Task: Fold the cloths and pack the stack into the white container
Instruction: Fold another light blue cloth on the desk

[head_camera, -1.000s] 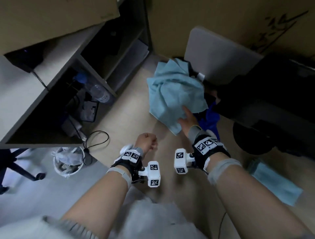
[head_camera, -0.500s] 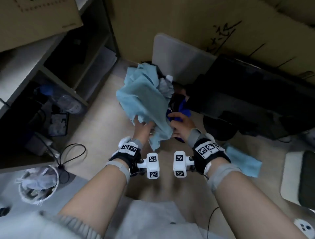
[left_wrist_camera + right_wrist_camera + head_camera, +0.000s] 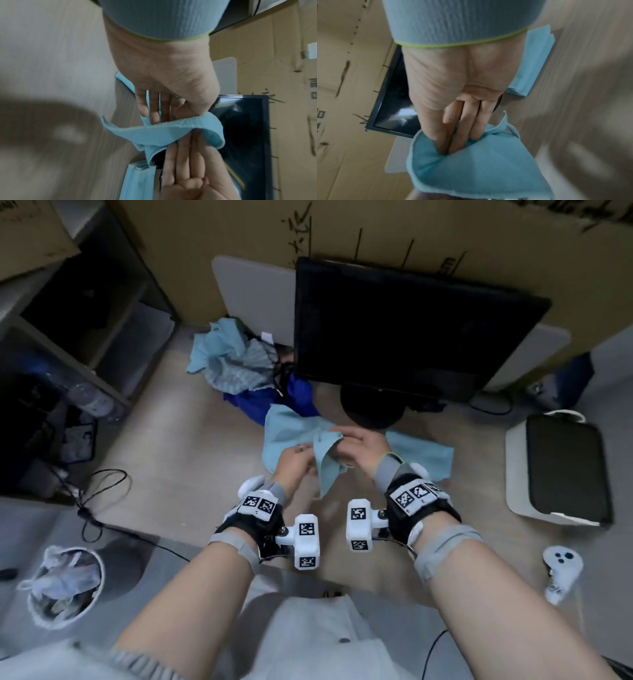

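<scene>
Both hands hold one light blue cloth (image 3: 291, 436) just above the wooden floor (image 3: 178, 453), in front of the black monitor (image 3: 404, 326): the left hand (image 3: 296, 462) pinches a gathered edge, and the right hand (image 3: 363, 448) has its fingers (image 3: 462, 129) curled into a fold. A folded blue cloth (image 3: 424, 455) lies just right of them. The white container (image 3: 558, 470) stands farther right, and a crumpled cloth pile (image 3: 236, 361) lies behind.

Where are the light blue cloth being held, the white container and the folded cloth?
light blue cloth (image 3: 289, 428): head view, flat part left of both hands.
white container (image 3: 515, 470): head view, left wall.
folded cloth (image 3: 423, 451): head view, top face.
</scene>
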A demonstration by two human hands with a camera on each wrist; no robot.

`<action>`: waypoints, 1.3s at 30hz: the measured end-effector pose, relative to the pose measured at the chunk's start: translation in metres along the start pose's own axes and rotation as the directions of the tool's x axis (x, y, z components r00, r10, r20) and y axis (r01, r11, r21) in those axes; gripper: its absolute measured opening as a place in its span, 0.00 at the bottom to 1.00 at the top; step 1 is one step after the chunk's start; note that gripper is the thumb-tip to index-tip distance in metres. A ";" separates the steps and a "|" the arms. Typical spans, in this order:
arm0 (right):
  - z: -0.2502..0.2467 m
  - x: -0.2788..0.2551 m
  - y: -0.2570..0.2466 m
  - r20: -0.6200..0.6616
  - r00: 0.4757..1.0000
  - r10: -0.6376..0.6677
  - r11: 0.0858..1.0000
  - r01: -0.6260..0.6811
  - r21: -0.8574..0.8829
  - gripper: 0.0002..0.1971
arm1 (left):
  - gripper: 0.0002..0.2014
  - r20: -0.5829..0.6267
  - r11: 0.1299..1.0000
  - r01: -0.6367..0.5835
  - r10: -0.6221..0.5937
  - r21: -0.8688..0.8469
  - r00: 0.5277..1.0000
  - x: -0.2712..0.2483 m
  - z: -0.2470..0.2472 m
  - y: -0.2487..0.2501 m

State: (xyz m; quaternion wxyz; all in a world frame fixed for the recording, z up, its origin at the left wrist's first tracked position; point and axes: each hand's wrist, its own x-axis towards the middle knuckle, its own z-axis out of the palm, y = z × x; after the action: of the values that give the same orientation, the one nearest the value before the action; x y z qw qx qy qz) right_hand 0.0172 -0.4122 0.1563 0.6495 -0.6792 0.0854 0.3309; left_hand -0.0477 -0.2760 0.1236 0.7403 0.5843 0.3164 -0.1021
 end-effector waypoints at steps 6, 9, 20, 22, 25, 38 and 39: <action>-0.021 -0.031 0.028 -0.199 0.974 -0.110 0.962 0.054 -0.268 0.13 | 0.17 0.124 0.999 -0.016 0.010 0.049 0.992 -0.055 0.029 -0.003; -0.026 -0.048 0.016 -0.235 0.956 -0.174 0.923 0.075 -0.377 0.07 | 0.20 0.041 0.961 -0.124 0.117 0.249 0.992 -0.064 0.034 -0.003; -0.032 -0.066 -0.012 -0.421 0.829 -0.367 0.881 0.164 -0.445 0.01 | 0.10 -0.272 0.864 -0.315 0.436 0.393 0.858 -0.051 -0.016 0.053; -0.023 -0.066 -0.009 -0.461 0.813 -0.357 0.883 0.131 -0.452 0.03 | 0.08 -0.331 0.855 -0.300 0.453 0.423 0.828 -0.049 -0.037 0.060; -0.016 -0.070 -0.007 -0.536 0.765 -0.356 0.900 0.126 -0.418 0.04 | 0.01 -0.437 0.886 -0.263 0.424 0.382 0.793 -0.043 -0.063 0.063; 0.014 -0.077 0.025 -0.800 0.593 -0.095 0.962 -0.153 -0.227 0.05 | 0.14 -0.470 0.943 -0.217 0.316 0.253 0.824 -0.010 -0.111 0.079; 0.012 -0.075 0.027 -0.820 0.568 -0.066 0.966 -0.170 -0.195 0.09 | 0.14 -0.472 0.948 -0.202 0.299 0.247 0.829 -0.010 -0.110 0.080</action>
State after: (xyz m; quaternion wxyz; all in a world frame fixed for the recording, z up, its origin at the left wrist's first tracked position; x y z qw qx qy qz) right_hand -0.0589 -0.4277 0.1768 0.4333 -0.8287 0.3542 0.0054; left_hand -0.0526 -0.1521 0.1805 0.5809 0.6937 0.4077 0.1231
